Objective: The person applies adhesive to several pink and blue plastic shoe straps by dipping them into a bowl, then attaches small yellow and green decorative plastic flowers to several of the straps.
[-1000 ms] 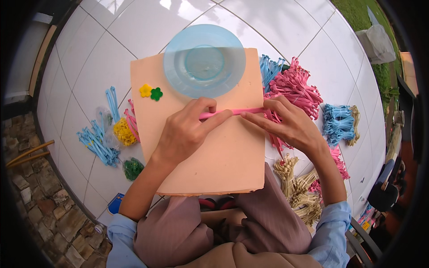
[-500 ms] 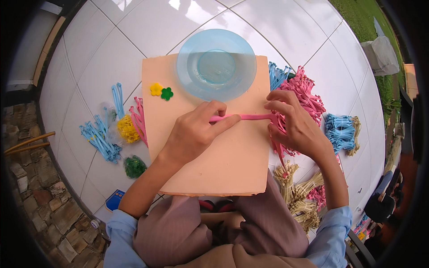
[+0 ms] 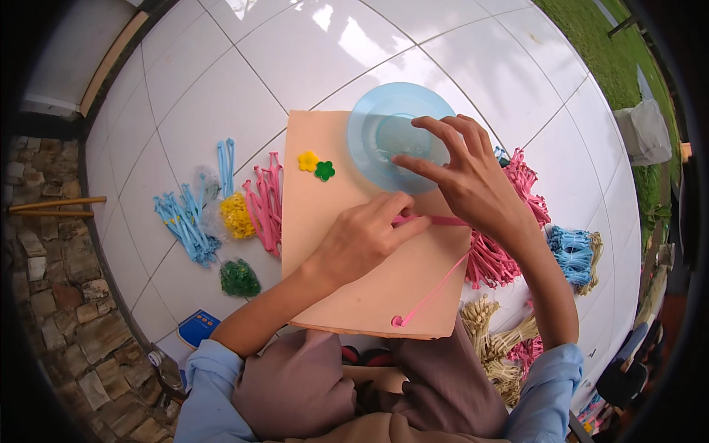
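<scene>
My left hand (image 3: 362, 235) is closed in a pinch on one end of a flat pink strap (image 3: 448, 221), just above a peach-coloured board across my lap. The strap runs right and passes behind my right wrist. A thin pink length comes back over the board to a small knobbed end (image 3: 399, 321). My right hand (image 3: 478, 177) hovers over the translucent blue plate (image 3: 362, 133), thumb and fingers apart, with nothing visible between them. Whatever lies in the plate is too faint to make out. A yellow flower piece (image 3: 307, 161) and a green one (image 3: 324, 170) lie left of the plate.
Left of the board (image 3: 325, 288) are light blue straps (image 3: 181, 225), pink straps (image 3: 264, 203), yellow pieces (image 3: 236, 215) in clear plastic and a green bag (image 3: 239, 277). Pink (image 3: 493, 262), blue (image 3: 569, 255) and beige bundles (image 3: 484, 325) lie on the tiles at right.
My right hand has left the pink strap's right side and moved up over the plate. The strap's knobbed end now lies on the board. My left hand keeps its pinch. The view has shifted.
</scene>
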Demonstrator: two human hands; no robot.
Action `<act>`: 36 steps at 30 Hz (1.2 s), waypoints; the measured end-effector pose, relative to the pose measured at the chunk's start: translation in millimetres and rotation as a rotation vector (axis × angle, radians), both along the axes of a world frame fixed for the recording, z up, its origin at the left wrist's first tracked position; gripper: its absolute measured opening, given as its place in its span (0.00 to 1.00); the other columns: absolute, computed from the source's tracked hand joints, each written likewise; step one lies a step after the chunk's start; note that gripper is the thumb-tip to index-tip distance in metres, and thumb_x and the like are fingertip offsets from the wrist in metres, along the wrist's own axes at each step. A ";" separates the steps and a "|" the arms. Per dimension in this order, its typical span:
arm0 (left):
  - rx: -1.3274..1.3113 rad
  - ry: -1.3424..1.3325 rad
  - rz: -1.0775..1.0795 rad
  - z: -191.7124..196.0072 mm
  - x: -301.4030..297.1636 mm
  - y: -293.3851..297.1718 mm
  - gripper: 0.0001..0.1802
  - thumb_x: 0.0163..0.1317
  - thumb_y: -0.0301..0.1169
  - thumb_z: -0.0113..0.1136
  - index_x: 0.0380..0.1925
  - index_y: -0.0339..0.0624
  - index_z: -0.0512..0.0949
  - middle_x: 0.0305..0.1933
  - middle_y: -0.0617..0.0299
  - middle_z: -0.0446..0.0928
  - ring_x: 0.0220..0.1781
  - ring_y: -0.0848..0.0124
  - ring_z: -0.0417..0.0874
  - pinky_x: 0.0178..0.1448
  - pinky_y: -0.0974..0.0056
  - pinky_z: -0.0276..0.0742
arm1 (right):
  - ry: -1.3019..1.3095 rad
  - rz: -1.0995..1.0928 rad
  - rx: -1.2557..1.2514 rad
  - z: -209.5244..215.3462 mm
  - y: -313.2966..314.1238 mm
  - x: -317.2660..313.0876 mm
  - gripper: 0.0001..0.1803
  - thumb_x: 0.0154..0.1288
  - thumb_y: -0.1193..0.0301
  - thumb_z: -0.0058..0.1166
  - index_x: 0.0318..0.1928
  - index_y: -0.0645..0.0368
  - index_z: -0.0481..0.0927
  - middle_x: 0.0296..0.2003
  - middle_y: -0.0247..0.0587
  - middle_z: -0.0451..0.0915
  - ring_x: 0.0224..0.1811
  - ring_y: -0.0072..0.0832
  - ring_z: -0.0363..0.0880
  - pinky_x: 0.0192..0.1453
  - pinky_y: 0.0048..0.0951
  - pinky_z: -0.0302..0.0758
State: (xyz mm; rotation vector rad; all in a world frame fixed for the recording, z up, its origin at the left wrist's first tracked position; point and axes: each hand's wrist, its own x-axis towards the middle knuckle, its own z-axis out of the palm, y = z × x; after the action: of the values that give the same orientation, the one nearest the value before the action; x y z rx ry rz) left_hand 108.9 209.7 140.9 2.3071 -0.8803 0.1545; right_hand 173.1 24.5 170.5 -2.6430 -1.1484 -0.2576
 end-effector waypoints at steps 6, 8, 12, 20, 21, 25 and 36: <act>0.025 -0.030 -0.002 -2.5 0.1 1.1 0.16 0.46 0.24 0.58 0.39 0.46 0.80 0.37 0.62 0.71 0.37 0.67 0.79 0.35 0.67 0.79 | -0.007 0.006 -0.013 -1.0 4.9 0.7 0.25 0.46 0.82 0.50 0.46 0.45 0.79 0.57 0.41 0.64 0.58 0.42 0.63 0.65 0.49 0.58; 0.029 -0.031 -0.005 -2.5 0.1 0.9 0.16 0.47 0.24 0.58 0.39 0.47 0.80 0.37 0.62 0.71 0.37 0.68 0.79 0.35 0.67 0.79 | -0.053 0.026 -0.055 2.7 4.9 1.5 0.23 0.46 0.81 0.51 0.44 0.46 0.79 0.56 0.41 0.65 0.57 0.41 0.63 0.65 0.49 0.58; 0.048 -0.041 0.002 -0.5 0.8 0.3 0.16 0.47 0.24 0.59 0.39 0.48 0.81 0.37 0.63 0.72 0.36 0.68 0.79 0.34 0.67 0.79 | -0.047 0.038 -0.032 8.4 3.8 2.0 0.21 0.46 0.81 0.50 0.42 0.48 0.78 0.55 0.41 0.65 0.56 0.41 0.64 0.63 0.48 0.61; 0.043 -0.031 0.004 1.2 0.8 0.6 0.16 0.48 0.26 0.60 0.40 0.50 0.81 0.36 0.64 0.72 0.34 0.70 0.80 0.33 0.68 0.79 | 0.216 -0.074 0.398 4.9 -27.4 -56.7 0.25 0.38 0.88 0.52 0.42 0.61 0.73 0.34 0.41 0.73 0.39 0.37 0.71 0.42 0.36 0.70; 0.051 -0.018 0.014 3.6 0.8 0.1 0.17 0.48 0.25 0.60 0.40 0.50 0.81 0.36 0.64 0.72 0.34 0.70 0.80 0.33 0.68 0.79 | 0.289 -0.118 0.412 1.3 -31.7 -63.0 0.24 0.39 0.88 0.52 0.42 0.61 0.73 0.32 0.41 0.73 0.38 0.37 0.71 0.41 0.36 0.69; 0.075 -0.028 0.023 4.1 1.0 0.6 0.17 0.48 0.25 0.59 0.40 0.50 0.81 0.35 0.64 0.71 0.34 0.71 0.80 0.32 0.68 0.79 | 0.339 -0.153 0.319 -0.6 -42.9 -73.2 0.22 0.41 0.85 0.54 0.43 0.61 0.74 0.31 0.39 0.73 0.35 0.35 0.70 0.39 0.35 0.68; 0.046 0.000 0.013 3.9 4.5 -0.9 0.17 0.47 0.23 0.57 0.40 0.49 0.80 0.34 0.64 0.71 0.33 0.70 0.80 0.33 0.68 0.80 | 0.065 -0.036 0.070 -8.3 -43.0 -77.3 0.26 0.41 0.76 0.55 0.48 0.61 0.77 0.33 0.39 0.72 0.40 0.36 0.71 0.45 0.37 0.71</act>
State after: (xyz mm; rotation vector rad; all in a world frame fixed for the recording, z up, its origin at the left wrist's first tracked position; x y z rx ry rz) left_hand 113.4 208.9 144.8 2.3564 -0.8774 0.1417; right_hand 95.8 -18.6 162.1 -2.5929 -1.0530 -0.2123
